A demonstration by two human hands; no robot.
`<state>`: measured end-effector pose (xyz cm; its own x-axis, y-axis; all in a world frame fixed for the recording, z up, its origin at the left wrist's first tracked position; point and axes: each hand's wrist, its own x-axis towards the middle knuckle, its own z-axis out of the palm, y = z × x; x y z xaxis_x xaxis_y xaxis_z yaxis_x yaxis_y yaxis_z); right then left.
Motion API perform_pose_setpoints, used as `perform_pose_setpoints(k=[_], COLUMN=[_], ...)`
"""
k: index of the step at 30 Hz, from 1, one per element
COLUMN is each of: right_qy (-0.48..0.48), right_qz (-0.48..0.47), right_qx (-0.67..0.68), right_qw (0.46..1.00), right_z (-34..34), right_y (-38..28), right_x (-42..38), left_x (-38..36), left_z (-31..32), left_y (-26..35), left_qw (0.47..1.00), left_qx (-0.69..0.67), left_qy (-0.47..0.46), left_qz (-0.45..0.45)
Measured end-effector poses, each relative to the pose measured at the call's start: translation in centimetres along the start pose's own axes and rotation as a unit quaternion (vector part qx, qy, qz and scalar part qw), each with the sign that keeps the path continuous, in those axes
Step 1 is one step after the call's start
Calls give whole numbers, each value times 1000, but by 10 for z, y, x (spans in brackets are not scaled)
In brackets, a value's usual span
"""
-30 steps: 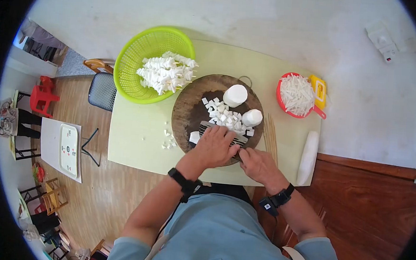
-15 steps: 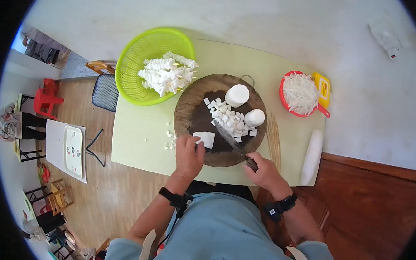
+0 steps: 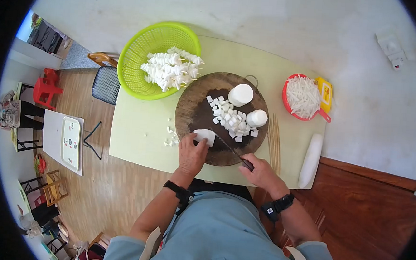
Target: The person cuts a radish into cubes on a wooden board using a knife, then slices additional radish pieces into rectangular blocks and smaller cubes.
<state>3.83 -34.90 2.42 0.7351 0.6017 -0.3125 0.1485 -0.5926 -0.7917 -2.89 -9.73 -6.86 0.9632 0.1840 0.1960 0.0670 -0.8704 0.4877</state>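
Note:
On the round wooden chopping board (image 3: 188, 102), my left hand (image 3: 192, 154) grips a flat slab of white radish (image 3: 205, 136) near the lower left rim. My right hand (image 3: 261, 172) is closed round the handle of a kitchen knife (image 3: 227, 146), whose blade slants up and left to the slab's right edge. Beyond the blade lies a heap of white radish cubes (image 3: 230, 116). Two thick radish chunks (image 3: 240, 95) stand at the right of that heap. Small white scraps (image 3: 171, 140) lie on the table just left of the board.
A green basket (image 3: 130, 63) with skewered white pieces (image 3: 171, 69) stands back left. To the right are bamboo skewers (image 3: 274, 143), a whole white radish (image 3: 310, 160), a red strainer (image 3: 288, 104) of white strips and a yellow pack (image 3: 325, 94). A person (image 3: 21, 111) stands far left.
My left hand has moved slightly up and right and now presses its fingers on the slab. The knife blade has moved left from the cubes to the slab's edge.

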Motion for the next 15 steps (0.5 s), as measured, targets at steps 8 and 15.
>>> perform_pose_setpoints(k=[8, 15], right_qy=[-14, -32], right_qz=[-18, 9], right_qx=[-43, -47], right_qw=[999, 998], right_z=[9, -2], right_y=[3, 1], right_x=[2, -1], left_x=[-1, -1], left_z=[-7, 5], left_y=[17, 21], left_qw=[997, 998], left_qx=[-1, 15], left_qy=[-19, -7], left_qz=[-70, -53])
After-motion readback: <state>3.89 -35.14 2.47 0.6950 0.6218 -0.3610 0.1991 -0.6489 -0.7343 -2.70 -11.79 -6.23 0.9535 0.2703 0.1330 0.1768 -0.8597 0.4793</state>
